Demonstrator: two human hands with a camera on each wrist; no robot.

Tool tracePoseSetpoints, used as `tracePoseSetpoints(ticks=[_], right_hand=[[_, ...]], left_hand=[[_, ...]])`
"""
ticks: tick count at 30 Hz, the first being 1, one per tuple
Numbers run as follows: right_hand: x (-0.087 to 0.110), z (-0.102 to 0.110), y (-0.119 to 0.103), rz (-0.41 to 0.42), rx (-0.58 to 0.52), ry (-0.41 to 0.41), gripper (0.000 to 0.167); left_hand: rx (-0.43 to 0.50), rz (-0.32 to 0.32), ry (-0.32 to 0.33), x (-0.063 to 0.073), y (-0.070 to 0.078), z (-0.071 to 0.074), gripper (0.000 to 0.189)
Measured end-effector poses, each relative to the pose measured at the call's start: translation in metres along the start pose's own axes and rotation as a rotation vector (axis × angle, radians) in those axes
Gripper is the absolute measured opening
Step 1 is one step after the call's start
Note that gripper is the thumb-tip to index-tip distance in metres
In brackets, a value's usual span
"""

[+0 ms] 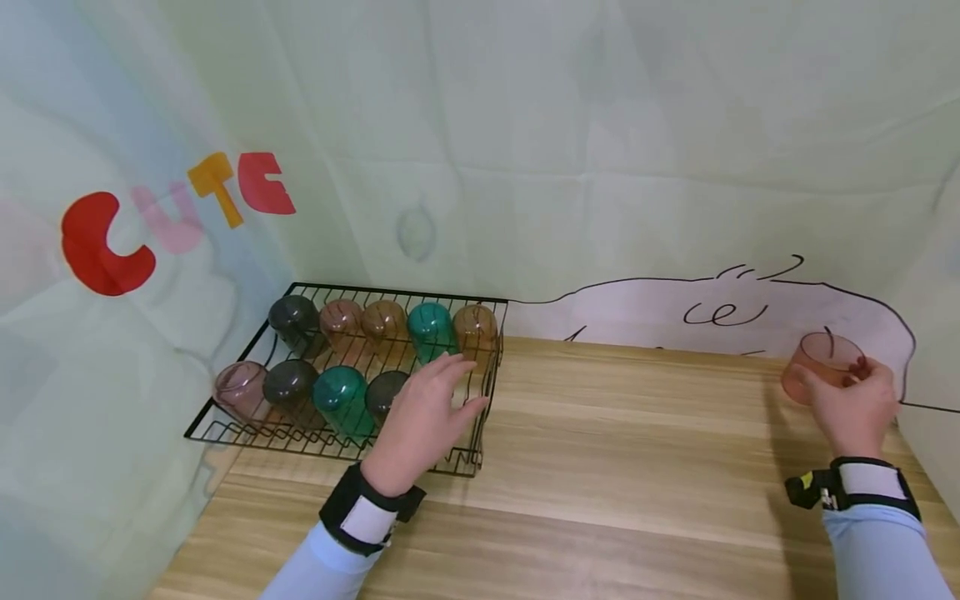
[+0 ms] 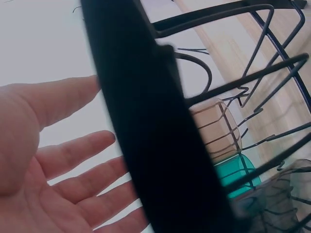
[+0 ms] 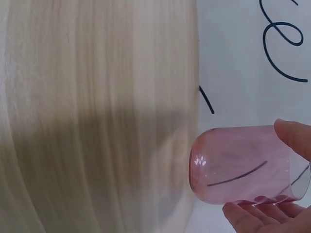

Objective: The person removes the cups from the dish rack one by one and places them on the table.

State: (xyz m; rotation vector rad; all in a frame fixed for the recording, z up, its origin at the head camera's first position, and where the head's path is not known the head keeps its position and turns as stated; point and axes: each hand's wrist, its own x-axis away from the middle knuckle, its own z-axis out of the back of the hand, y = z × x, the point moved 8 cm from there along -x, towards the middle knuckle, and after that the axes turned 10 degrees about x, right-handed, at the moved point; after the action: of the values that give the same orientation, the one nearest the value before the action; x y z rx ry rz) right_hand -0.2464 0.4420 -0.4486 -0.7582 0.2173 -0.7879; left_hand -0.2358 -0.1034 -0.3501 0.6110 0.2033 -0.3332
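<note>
My right hand [image 1: 857, 408] grips a clear pink glass [image 1: 821, 371] near its rim, thumb on one side and fingers on the other. In the right wrist view that pink glass [image 3: 238, 165] has its rounded base toward the wooden table. Whether it touches the table, I cannot tell. My left hand [image 1: 423, 425] hovers over the front right of a black wire rack [image 1: 480, 458], fingers spread and nothing held. Nearest to it are a dark grey glass [image 1: 384, 393] and a teal glass [image 1: 432, 329]. Part of the rack is hidden beneath this hand.
Several tinted glasses stand upside down in two rows, among them a back-corner grey glass [image 1: 294, 321] and a front-left pink glass [image 1: 242, 387]. The wooden table [image 1: 630, 475] spans between the hands. A printed cloth [image 1: 600, 167] hangs behind and at both sides.
</note>
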Motion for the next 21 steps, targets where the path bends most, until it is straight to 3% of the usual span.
tracePoseSetpoints(ticks=[12,21], right_hand=[[-0.005,-0.010,0.014,-0.048,-0.027,-0.026,0.095],[-0.007,-0.012,0.014,-0.028,-0.021,-0.053,0.102]], left_hand=[[-0.021,-0.022,0.010,0.001,0.000,0.000,0.047],[-0.034,-0.004,-0.022,0.001,-0.004,0.004,0.052]])
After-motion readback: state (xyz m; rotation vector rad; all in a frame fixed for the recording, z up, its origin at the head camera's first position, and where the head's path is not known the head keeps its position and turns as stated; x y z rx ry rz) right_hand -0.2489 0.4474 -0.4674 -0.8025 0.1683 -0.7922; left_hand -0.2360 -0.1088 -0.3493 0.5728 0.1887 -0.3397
